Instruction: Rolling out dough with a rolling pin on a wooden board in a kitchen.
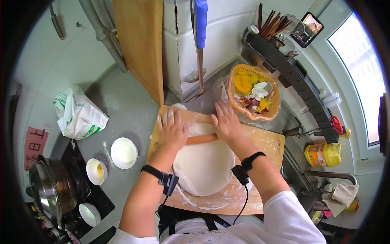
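Observation:
A round sheet of pale dough (204, 169) lies on a floured wooden board (256, 198). Across its upper part rests a wooden rolling pin (201, 139). My left hand (173, 131) is laid flat over the pin's left end, fingers stretched away from me. Over the right end lies my right hand (226, 124), its fingers extended too. Both palms touch the pin without visibly gripping round it, and they hide its ends. Some dough shows beyond the pin, between the hands. Each wrist bears a black strap with a small device.
An orange basket (232, 91) of scraps stands beyond the board's right part. At left are a white bag with green print (82, 117), a bowl of white powder (113, 154), two more bowls and a steel pot (48, 183). A wooden panel (143, 45) stands behind the board.

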Demonstrator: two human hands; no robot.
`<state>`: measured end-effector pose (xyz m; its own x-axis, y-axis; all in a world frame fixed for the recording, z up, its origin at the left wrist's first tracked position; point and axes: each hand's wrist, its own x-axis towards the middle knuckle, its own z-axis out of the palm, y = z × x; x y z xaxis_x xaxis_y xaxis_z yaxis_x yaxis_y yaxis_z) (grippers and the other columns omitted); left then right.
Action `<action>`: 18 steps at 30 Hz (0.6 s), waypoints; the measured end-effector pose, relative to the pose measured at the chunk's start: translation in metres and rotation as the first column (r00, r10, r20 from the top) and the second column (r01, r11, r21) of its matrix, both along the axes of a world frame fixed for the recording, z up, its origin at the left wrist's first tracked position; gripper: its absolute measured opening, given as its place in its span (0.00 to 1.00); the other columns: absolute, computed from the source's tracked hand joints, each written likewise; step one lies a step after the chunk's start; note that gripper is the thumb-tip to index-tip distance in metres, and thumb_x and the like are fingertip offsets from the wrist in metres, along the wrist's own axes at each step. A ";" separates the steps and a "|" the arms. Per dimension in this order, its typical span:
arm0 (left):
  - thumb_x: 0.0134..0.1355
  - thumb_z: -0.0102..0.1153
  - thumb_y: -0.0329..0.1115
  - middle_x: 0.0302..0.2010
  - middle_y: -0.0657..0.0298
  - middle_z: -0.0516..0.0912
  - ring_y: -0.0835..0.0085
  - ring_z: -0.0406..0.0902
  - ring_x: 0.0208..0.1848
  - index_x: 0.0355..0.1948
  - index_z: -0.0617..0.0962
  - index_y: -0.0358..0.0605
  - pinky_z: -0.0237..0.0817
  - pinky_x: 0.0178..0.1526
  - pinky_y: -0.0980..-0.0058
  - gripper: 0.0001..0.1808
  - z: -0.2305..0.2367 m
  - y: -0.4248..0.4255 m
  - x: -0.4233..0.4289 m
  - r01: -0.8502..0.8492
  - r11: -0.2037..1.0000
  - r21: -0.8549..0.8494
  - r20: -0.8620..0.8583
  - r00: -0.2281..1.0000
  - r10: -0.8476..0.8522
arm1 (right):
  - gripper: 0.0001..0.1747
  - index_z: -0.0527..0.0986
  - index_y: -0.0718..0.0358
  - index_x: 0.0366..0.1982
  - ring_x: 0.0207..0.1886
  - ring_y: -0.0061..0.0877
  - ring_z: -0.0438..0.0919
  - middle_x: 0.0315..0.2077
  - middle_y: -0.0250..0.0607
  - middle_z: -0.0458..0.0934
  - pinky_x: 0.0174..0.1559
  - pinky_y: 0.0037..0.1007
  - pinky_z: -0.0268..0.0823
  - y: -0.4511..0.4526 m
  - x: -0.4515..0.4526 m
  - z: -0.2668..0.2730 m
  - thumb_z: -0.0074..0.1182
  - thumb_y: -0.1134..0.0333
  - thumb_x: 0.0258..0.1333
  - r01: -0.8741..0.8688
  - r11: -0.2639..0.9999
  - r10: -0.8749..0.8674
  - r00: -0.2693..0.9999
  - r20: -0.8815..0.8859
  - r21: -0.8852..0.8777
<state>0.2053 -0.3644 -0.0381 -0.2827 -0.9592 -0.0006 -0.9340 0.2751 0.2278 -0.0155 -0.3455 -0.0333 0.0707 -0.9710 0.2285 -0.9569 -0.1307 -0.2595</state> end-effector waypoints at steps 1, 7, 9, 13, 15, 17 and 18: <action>0.68 0.43 0.55 0.74 0.50 0.55 0.59 0.49 0.76 0.70 0.61 0.42 0.31 0.75 0.48 0.37 0.002 -0.009 -0.001 -0.021 1.000 0.022 -0.002 1.000 0.021 | 0.29 0.67 0.64 0.61 0.64 0.39 0.66 0.62 0.46 0.68 0.65 0.41 0.57 -0.005 0.000 0.003 0.43 0.54 0.66 0.037 0.999 -0.037 0.999 0.040 -0.007; 0.67 0.43 0.55 0.73 0.45 0.56 0.50 0.50 0.75 0.70 0.61 0.39 0.31 0.75 0.49 0.38 -0.007 0.003 0.000 -0.031 0.986 -0.162 -0.034 0.999 0.026 | 0.30 0.66 0.64 0.63 0.66 0.39 0.64 0.64 0.45 0.66 0.67 0.42 0.54 0.010 -0.001 0.004 0.44 0.53 0.65 -0.005 0.996 0.003 1.000 -0.017 -0.092; 0.67 0.45 0.55 0.73 0.43 0.55 0.48 0.49 0.75 0.70 0.60 0.38 0.32 0.75 0.48 0.39 -0.005 0.032 -0.002 0.043 0.987 -0.156 -0.032 0.998 -0.048 | 0.32 0.64 0.65 0.65 0.68 0.39 0.62 0.65 0.45 0.64 0.69 0.43 0.52 0.040 -0.008 0.001 0.45 0.53 0.65 -0.056 0.989 0.043 0.994 -0.097 -0.134; 0.64 0.49 0.55 0.73 0.39 0.52 0.43 0.45 0.75 0.70 0.58 0.36 0.31 0.74 0.47 0.42 0.002 0.111 0.020 0.212 0.977 0.021 -0.101 0.973 -0.209 | 0.39 0.58 0.66 0.69 0.72 0.41 0.56 0.69 0.48 0.58 0.72 0.44 0.44 0.127 -0.008 -0.008 0.49 0.51 0.62 -0.192 0.976 0.207 0.965 -0.159 0.103; 0.62 0.53 0.53 0.71 0.42 0.57 0.47 0.49 0.74 0.69 0.61 0.36 0.35 0.74 0.49 0.41 0.011 0.156 0.031 0.267 0.963 -0.027 -0.156 0.951 -0.268 | 0.40 0.57 0.66 0.69 0.72 0.43 0.56 0.69 0.49 0.58 0.72 0.45 0.45 0.179 -0.002 0.004 0.49 0.51 0.62 -0.192 0.967 0.216 0.967 -0.137 0.170; 0.61 0.56 0.50 0.70 0.45 0.61 0.50 0.54 0.74 0.67 0.63 0.37 0.39 0.74 0.50 0.40 0.013 0.180 0.045 0.310 0.947 -0.081 -0.193 0.928 -0.320 | 0.40 0.57 0.66 0.69 0.71 0.44 0.57 0.69 0.50 0.57 0.72 0.46 0.45 0.195 0.006 0.015 0.49 0.51 0.62 -0.204 0.953 0.231 0.967 -0.102 0.226; 0.60 0.58 0.45 0.68 0.48 0.65 0.53 0.57 0.72 0.65 0.66 0.39 0.42 0.73 0.53 0.36 0.010 0.184 0.049 0.323 0.944 -0.068 -0.210 0.920 -0.330 | 0.40 0.58 0.66 0.68 0.71 0.45 0.58 0.69 0.51 0.57 0.71 0.46 0.47 0.196 0.005 0.022 0.50 0.51 0.62 -0.209 0.943 0.225 0.974 -0.034 0.258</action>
